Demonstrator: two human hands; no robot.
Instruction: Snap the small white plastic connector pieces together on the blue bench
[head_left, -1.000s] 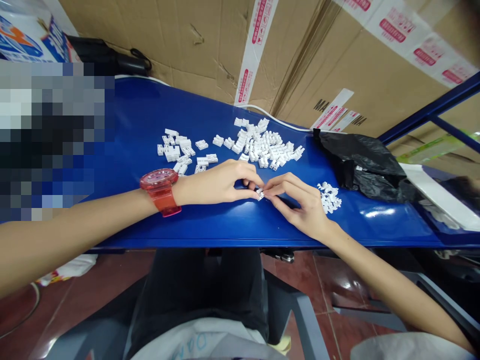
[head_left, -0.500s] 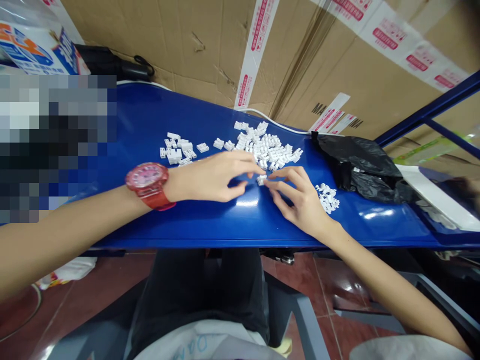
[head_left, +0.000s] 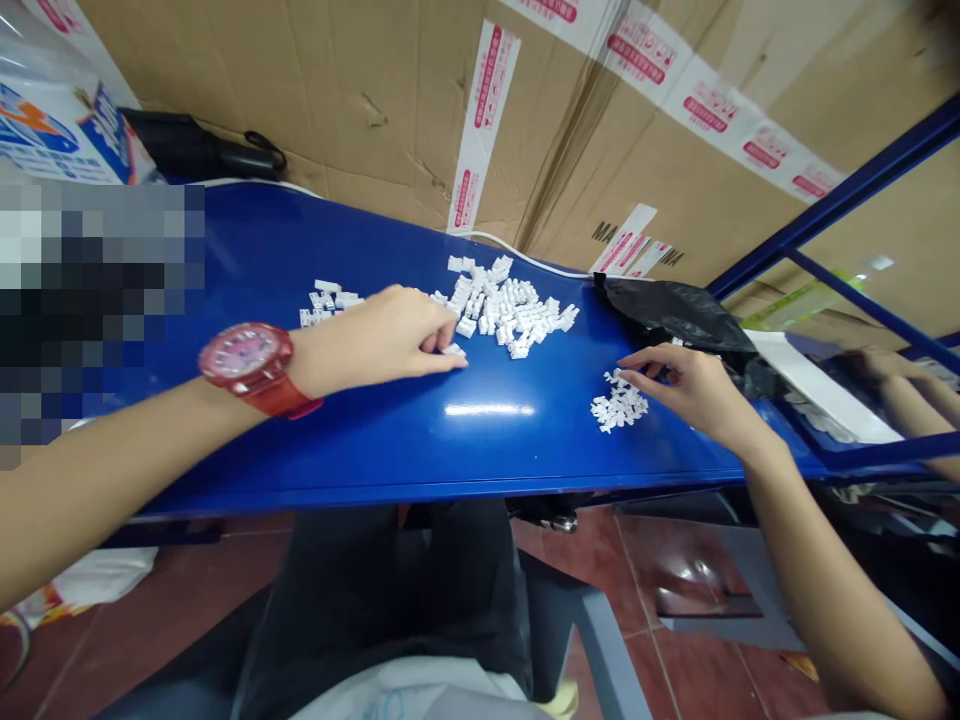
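Note:
My left hand [head_left: 397,335], with a red watch on the wrist, pinches a small white plastic block [head_left: 454,350] between thumb and fingers, just above the blue table. Behind it and to its right lies a heap of similar white plastic blocks [head_left: 517,305]. A smaller group of these blocks [head_left: 321,300] is partly hidden behind my left wrist. On the right, my right hand [head_left: 686,385] has thumb and forefinger closed together at a pile of tiny white plastic pieces [head_left: 619,408]. One tiny piece shows at the fingertips.
A black plastic bag [head_left: 675,310] lies behind my right hand. The blue table [head_left: 360,440] meets a large cardboard box [head_left: 360,110] at the back. A blue metal frame [head_left: 847,230] rises at the right. A black umbrella [head_left: 195,150] lies at the back left.
My hands have parted from around one block. My right hand has moved right to the pile of tiny pieces, while my left keeps the block. The view has shifted slightly.

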